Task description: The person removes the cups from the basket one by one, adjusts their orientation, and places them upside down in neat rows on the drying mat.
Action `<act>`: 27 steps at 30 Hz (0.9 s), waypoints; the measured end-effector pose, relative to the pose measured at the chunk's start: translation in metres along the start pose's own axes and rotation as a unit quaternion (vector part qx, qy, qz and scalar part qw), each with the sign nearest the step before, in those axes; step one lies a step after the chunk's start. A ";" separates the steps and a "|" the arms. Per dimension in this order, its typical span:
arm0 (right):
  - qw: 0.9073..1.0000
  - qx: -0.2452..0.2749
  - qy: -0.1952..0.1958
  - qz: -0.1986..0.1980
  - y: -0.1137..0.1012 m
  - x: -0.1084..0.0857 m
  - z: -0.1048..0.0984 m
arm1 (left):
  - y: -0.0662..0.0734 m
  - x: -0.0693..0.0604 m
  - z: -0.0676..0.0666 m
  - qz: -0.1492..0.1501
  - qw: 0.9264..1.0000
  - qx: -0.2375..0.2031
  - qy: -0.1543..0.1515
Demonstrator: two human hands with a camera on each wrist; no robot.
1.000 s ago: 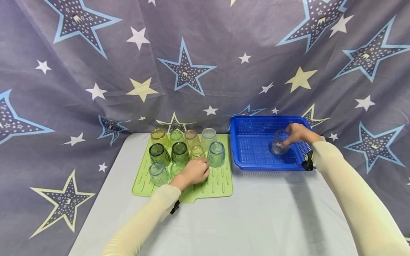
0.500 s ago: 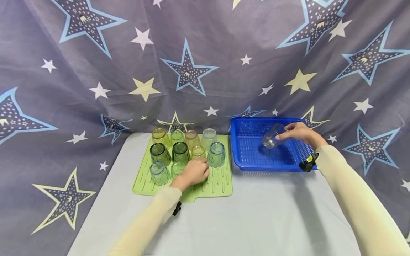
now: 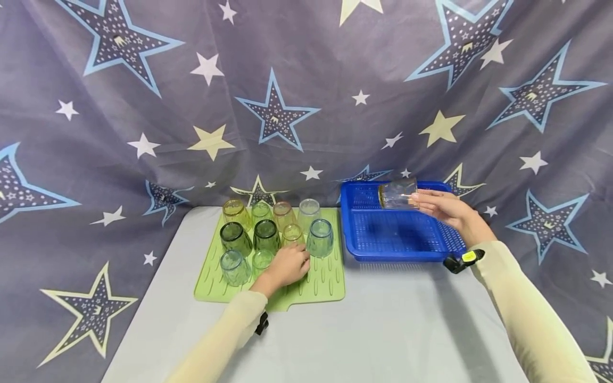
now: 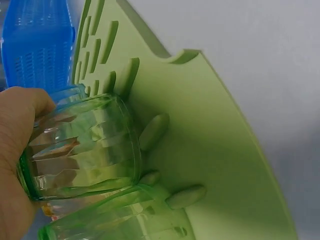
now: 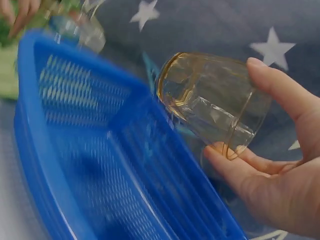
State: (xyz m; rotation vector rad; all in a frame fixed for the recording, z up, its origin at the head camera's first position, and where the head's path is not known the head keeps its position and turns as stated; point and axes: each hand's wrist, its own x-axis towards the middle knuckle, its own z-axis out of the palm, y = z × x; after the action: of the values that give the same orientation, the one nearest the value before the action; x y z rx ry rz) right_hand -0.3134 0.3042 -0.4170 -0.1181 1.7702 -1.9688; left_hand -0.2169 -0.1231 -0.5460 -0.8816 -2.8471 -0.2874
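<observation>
My left hand [image 3: 287, 265] grips the upper end of a green-tinted glass [image 4: 85, 150] standing on the light green drying mat [image 3: 325, 287]; the head view hides this glass beneath the hand. Another green glass [image 3: 262, 260] stands just to its left, and a small yellow glass [image 3: 293, 234] is just behind. With thumb on top and fingers below, my right hand [image 3: 442, 210] holds a pale amber-tinted clear glass [image 5: 210, 97]. That glass lies on its side in the air above the back of the blue basket [image 3: 351, 242].
Several tinted glasses stand in rows on the mat, among them a blue glass [image 3: 320, 239], a dark green glass [image 3: 266, 236] and a yellow glass [image 3: 235, 214]. The basket is right of the mat. A star-patterned cloth [image 3: 287, 154] hangs behind the white table [image 3: 359, 330].
My right hand has lifted the amber-tinted glass from inside the basket, up and to the left, turning it from upright to sideways. My left hand stays at about the same place on the mat.
</observation>
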 end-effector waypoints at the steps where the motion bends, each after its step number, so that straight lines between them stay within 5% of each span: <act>1: 0.999 0.033 -0.014 -0.003 0.000 -0.002 0.003 | 0.000 -0.002 0.001 -0.003 1.000 -0.003 0.001; 5: 0.979 0.195 -0.058 0.012 -0.001 -0.007 0.017 | 0.000 -0.006 0.002 -0.021 0.999 -0.024 0.008; 9: 0.951 0.299 -0.060 0.040 0.000 -0.009 0.032 | 0.000 -0.007 0.004 -0.035 0.998 -0.056 0.007; 15: 0.933 0.343 -0.098 0.048 0.007 -0.005 0.054 | 0.000 -0.003 0.002 -0.040 0.995 -0.091 0.012; 20: 0.919 0.361 -0.153 0.045 0.013 0.002 0.067 | 0.005 0.014 -0.015 -0.023 0.990 -0.111 0.088; 23: 0.911 0.371 -0.175 0.051 0.018 0.003 0.074 | 0.014 0.028 -0.034 -0.027 0.981 -0.135 0.135; 27: 0.914 0.353 -0.195 0.045 0.023 0.004 0.086 | 0.030 0.048 -0.062 -0.035 0.960 -0.204 0.188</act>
State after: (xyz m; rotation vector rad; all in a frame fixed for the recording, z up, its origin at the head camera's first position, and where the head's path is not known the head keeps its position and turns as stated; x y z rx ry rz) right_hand -0.2783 0.2233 -0.4263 -0.1655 0.7397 -2.1996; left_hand -0.2344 -0.0868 -0.4718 -0.6937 -2.5002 -0.9665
